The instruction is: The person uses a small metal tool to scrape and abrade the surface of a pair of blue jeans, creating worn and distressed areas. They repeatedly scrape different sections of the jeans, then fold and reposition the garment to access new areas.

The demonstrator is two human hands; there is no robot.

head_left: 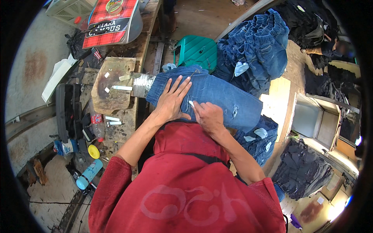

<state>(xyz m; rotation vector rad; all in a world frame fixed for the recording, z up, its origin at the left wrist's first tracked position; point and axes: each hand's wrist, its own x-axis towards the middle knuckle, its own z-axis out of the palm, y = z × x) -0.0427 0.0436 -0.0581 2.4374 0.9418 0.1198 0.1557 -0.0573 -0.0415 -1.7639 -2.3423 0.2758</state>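
Observation:
Blue denim jeans [217, 91] lie stretched out in front of me, with frayed pale patches on the leg. Their waistband end is drawn around a narrow board [142, 85] wrapped in shiny clear film. My left hand [171, 101] rests flat on the denim near the waistband, fingers spread. Just right of it, my right hand [210, 115] is closed around a short white stick of chalk [191, 103], whose tip points at the cloth. More white chalk sticks [122, 88] lie on a worn wooden block [110, 95] to the left.
Behind the jeans stands a green plastic stool [200, 52]. A heap of jeans [254, 42] rises at the back right, and a dark cloth stack [301, 169] sits at the right. Left are a clear bottle [98, 126], a blue flask [89, 174] and a red plaid notebook [110, 23].

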